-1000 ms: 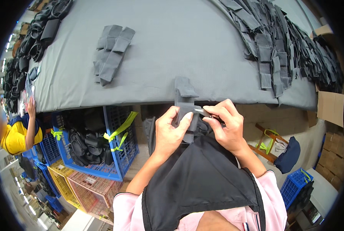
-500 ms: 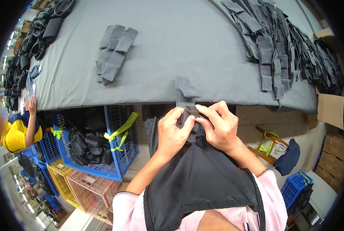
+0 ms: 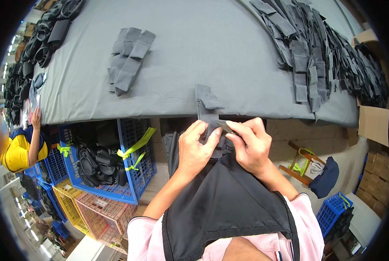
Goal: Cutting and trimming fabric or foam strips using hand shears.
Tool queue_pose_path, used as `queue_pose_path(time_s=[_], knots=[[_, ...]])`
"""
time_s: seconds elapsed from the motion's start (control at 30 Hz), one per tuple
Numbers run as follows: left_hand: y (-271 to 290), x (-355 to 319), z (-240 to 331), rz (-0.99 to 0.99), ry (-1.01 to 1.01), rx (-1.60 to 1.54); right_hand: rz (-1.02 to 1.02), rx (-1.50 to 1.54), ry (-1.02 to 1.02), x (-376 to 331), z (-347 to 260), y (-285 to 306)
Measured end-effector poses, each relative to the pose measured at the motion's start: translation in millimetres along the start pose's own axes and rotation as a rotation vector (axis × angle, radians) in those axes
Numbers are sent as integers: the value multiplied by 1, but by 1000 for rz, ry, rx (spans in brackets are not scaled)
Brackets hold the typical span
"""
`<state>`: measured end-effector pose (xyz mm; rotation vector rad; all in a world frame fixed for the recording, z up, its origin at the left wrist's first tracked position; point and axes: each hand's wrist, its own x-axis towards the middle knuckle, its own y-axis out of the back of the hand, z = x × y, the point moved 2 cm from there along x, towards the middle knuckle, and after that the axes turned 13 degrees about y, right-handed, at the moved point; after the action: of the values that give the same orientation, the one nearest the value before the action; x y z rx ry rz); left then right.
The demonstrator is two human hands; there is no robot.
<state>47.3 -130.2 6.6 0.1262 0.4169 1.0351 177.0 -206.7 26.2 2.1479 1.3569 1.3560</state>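
A dark grey fabric strip [image 3: 206,102] with folded flaps lies over the table's front edge and hangs down in front of my black apron [image 3: 233,191]. My left hand [image 3: 195,145] is closed on it, pinching the cloth between thumb and fingers just below the edge. In my right hand [image 3: 251,143] are small dark thread snips [image 3: 224,126], their pointed tip against the strip beside my left thumb. The handles are mostly hidden by my fingers.
A grey cloth covers the table [image 3: 181,52]. On it lie a small stack of strips [image 3: 131,61], a large heap of strips [image 3: 316,65] and black padded pieces [image 3: 42,39]. Blue crate [image 3: 135,165] stands lower left, a wooden stool [image 3: 301,167] at right. A co-worker [image 3: 25,148] is far left.
My right hand has drawn slightly to the right, and the snips' pointed tip shows more plainly. The strip has shifted a little left; my left hand stays almost in place.
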Motion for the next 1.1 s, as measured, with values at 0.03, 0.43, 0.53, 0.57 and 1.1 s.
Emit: queue_pose_path(time_s=[0.03, 0.43, 0.53, 0.57, 1.1], knots=[[2, 3, -8, 4, 42, -59, 34, 52, -66, -2, 3, 1], [6, 9, -16, -390, 346, -549, -53, 439, -215, 10, 17, -22], [11, -1, -14, -609, 268, -580, 24, 908, -675, 13, 32, -36], [12, -1, -17, -552, 329, -536, -58, 1034, -774, 15, 32, -40], [6, 10, -19, -67, 383, -509, -151, 192, -186, -7, 1, 6]])
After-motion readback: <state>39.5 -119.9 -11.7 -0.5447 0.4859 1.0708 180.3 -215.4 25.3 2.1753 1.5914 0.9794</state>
